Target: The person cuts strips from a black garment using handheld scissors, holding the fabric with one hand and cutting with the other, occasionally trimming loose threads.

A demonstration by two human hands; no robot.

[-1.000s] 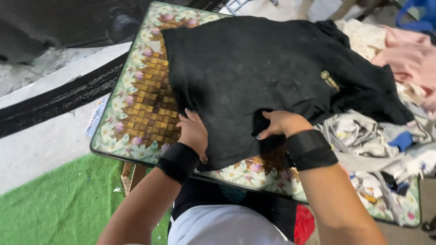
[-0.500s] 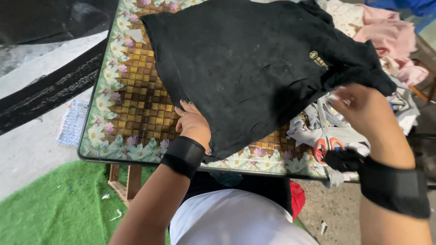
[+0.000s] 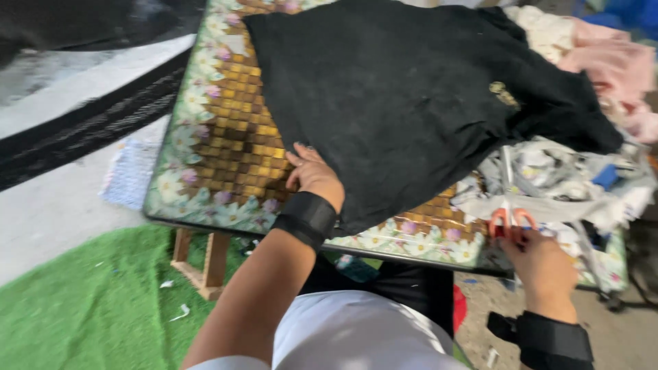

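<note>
A black shirt (image 3: pixel 411 96) with a small gold emblem lies spread over a table (image 3: pixel 219 164) whose top has a brown woven pattern and a floral border. My left hand (image 3: pixel 314 175), with a black wristband, rests flat on the shirt's lower left edge. My right hand (image 3: pixel 541 264), also with a black wristband, is at the table's near right edge, its fingers closed on the orange handles of a pair of scissors (image 3: pixel 508 205). The blades point away over a patterned white cloth.
A heap of white patterned fabric (image 3: pixel 569 185) lies right of the shirt, with pink and cream clothes (image 3: pixel 603 55) behind it. A green mat (image 3: pixel 89 301) and a small wooden stand (image 3: pixel 202 257) are under the table's left side. Grey floor lies beyond.
My right hand left the shirt, swung right and came down to the table's near edge, closing on the scissors. My left hand stayed on the shirt's edge.
</note>
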